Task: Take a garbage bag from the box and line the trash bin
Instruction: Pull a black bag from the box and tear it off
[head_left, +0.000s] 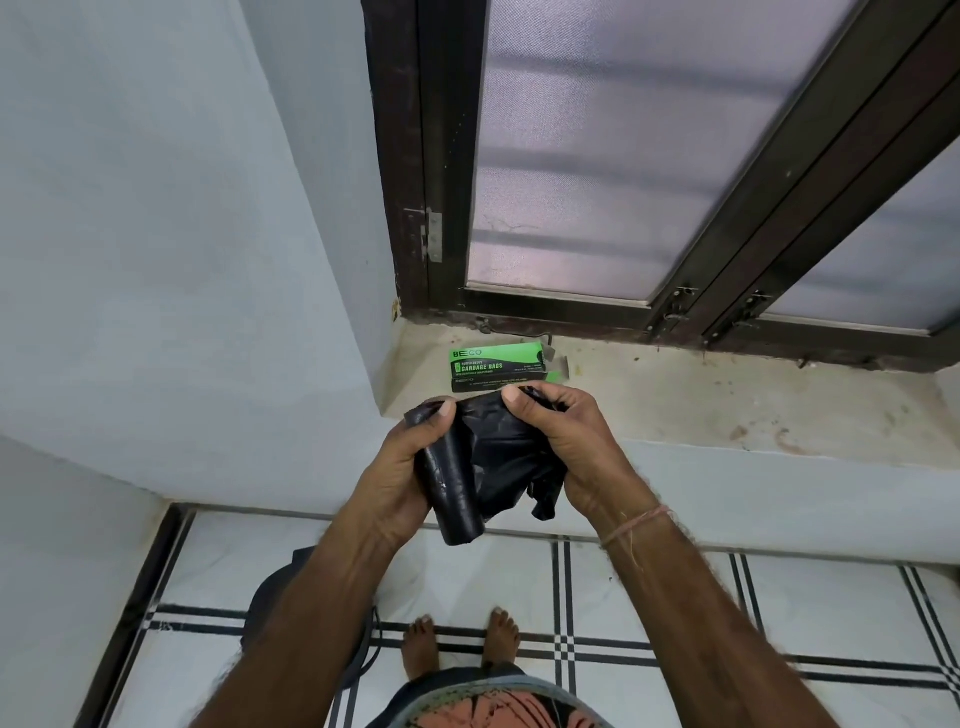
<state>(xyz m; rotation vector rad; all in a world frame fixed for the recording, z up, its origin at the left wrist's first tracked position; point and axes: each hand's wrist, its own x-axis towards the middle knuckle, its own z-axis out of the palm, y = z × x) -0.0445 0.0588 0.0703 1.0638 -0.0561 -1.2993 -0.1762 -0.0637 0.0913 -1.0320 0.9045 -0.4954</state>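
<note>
Dark round trash bin: on tiled floor, partly hidden by left forearm. Left hand: gripping black plastic garbage-bag roll. Right hand: pinching roll's loose unrolled end. Green-black cardboard garbage-bag box: on window ledge, just behind hands.

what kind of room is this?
Probably a home interior, by a window: dark-framed frosted window, stained stone sill holding the green garbage-bag box, white floor tiles with black stripes.
</note>
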